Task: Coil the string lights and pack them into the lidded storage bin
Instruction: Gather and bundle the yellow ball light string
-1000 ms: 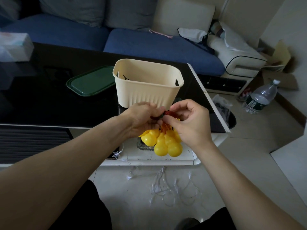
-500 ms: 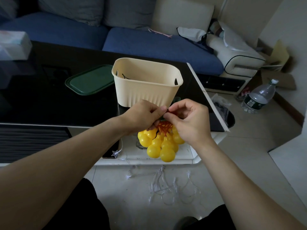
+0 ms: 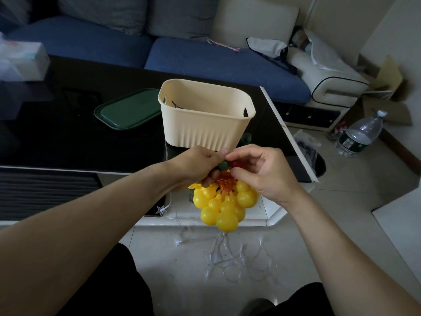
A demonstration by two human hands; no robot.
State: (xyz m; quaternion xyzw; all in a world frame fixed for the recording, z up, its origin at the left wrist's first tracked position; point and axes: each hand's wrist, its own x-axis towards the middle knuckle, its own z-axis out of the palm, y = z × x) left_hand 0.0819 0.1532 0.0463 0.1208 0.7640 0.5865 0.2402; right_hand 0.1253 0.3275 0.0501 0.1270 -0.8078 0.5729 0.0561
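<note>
Both hands pinch glossy round yellow bulb cluster, red wiring.

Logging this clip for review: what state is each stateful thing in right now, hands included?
Storage bin: upright on the table, open, lid off.
Green lid: flat on the table, left of the bin.
Yellow bulb cluster: bunched, hanging from both hands.
Left hand: grip closed on the cluster's top.
Right hand: pinching the red wire at the top.
Clear string lights: loose on the floor, uncoiled.
Water bottle: capped, upright.
</note>
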